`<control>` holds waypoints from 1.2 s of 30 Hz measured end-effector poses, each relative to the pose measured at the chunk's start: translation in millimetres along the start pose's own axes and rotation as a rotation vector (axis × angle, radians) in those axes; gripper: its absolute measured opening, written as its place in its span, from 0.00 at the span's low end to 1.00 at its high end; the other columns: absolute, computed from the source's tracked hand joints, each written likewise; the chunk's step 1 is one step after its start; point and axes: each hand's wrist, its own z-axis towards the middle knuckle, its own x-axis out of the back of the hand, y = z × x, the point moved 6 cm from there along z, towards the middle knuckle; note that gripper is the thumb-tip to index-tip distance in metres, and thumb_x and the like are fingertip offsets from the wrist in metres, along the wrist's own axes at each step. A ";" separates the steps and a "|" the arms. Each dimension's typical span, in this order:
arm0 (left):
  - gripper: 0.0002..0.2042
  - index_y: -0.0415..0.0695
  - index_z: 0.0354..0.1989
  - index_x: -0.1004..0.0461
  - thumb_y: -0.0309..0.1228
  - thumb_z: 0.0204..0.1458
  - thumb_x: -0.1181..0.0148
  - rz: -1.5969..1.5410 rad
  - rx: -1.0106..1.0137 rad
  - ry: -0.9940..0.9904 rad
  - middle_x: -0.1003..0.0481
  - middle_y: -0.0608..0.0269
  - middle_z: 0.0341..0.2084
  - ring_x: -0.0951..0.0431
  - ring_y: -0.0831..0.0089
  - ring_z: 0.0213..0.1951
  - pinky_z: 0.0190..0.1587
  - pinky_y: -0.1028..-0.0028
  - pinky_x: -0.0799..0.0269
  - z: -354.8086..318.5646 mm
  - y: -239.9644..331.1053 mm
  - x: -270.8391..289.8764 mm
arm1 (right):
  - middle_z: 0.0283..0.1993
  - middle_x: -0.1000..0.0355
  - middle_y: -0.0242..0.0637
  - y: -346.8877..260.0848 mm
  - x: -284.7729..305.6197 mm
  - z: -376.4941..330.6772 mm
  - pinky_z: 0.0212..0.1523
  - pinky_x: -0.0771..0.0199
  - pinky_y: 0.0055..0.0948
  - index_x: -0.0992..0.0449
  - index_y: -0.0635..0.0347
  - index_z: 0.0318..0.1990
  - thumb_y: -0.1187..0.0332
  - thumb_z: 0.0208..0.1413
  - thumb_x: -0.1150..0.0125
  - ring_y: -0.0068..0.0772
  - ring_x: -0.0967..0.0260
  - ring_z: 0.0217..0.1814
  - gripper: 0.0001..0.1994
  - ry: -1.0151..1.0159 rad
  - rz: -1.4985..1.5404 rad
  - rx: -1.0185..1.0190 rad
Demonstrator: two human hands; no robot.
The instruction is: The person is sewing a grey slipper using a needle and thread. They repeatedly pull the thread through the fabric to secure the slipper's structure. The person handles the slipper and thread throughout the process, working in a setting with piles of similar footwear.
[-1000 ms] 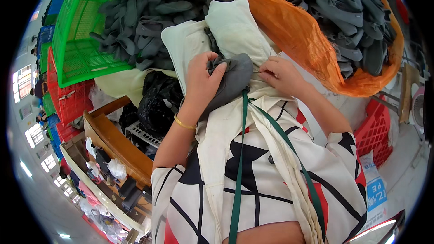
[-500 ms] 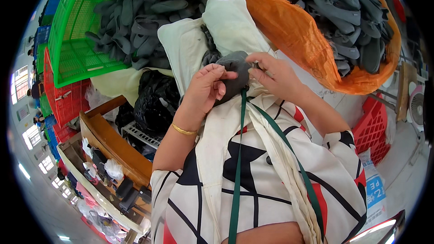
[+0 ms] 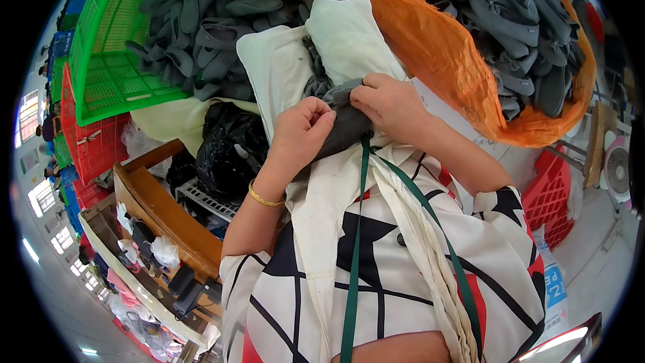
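A dark grey fabric shoe [image 3: 346, 128] lies in my lap, against the cream apron [image 3: 329, 188]. My left hand [image 3: 300, 129] is at the shoe's left side, thumb and forefinger pinched together; what they hold, if anything, is too small to make out. From the right, my right hand [image 3: 391, 109] closes its fingers on the shoe's upper edge. Both hands partly hide the shoe. Two white cushion-like pads [image 3: 353, 37] lie just beyond it, with dark grey fabric pieces [image 3: 316, 81] between them.
Grey shoes fill a green plastic crate [image 3: 111, 60] at the far left and an orange woven sack [image 3: 430, 40] at the far right. On the left are a black plastic bag [image 3: 232, 141] and a wooden drawer [image 3: 164, 208]. A red basket [image 3: 547, 195] stands right.
My left fingers have curled in from an outstretched forefinger to a pinch. My right hand has shifted slightly left and down over the shoe, covering more of it.
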 end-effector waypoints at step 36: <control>0.03 0.41 0.34 0.23 0.24 0.51 0.37 0.461 -0.493 0.191 0.23 0.56 0.27 0.23 0.61 0.25 0.29 0.71 0.28 7.1 14.4 -12.2 | 0.30 0.32 0.39 309.1 253.2 -252.2 0.48 0.21 0.42 0.34 0.66 0.38 0.74 0.63 0.49 0.34 0.31 0.33 0.04 1.704 0.817 -0.535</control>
